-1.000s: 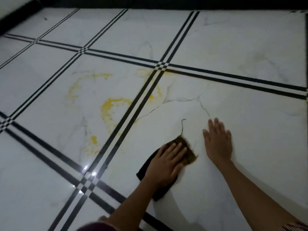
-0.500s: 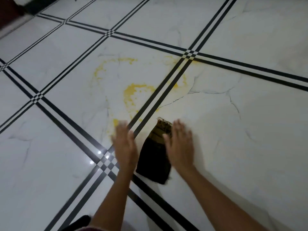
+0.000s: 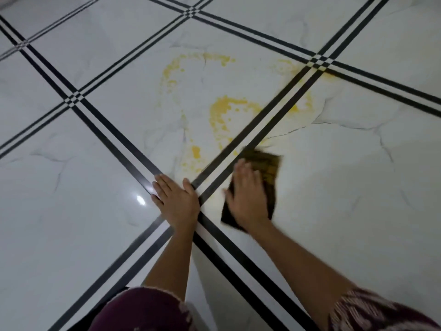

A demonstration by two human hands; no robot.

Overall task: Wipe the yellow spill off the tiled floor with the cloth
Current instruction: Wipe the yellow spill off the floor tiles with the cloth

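A yellow spill (image 3: 223, 113) is smeared in rings and blotches over the white marble-look tiled floor (image 3: 346, 187), crossing a black double stripe. The dark cloth (image 3: 269, 168), stained yellow-brown at its far end, lies flat just below the spill, right of the stripe. My right hand (image 3: 248, 197) presses flat on the cloth's near half with straight fingers. Left of it, my left hand (image 3: 177, 199) rests flat on the floor at the crossing of two black stripes, holding nothing.
Black double stripes (image 3: 114, 137) divide the floor into large tiles. A bright light glare (image 3: 140, 200) shines on the tile left of my left hand. Dark red patterned fabric (image 3: 145, 311) of my clothing fills the bottom edge.
My left hand left the cloth and now rests on the floor to its left. My right hand came onto the cloth and slid it up toward the spill.
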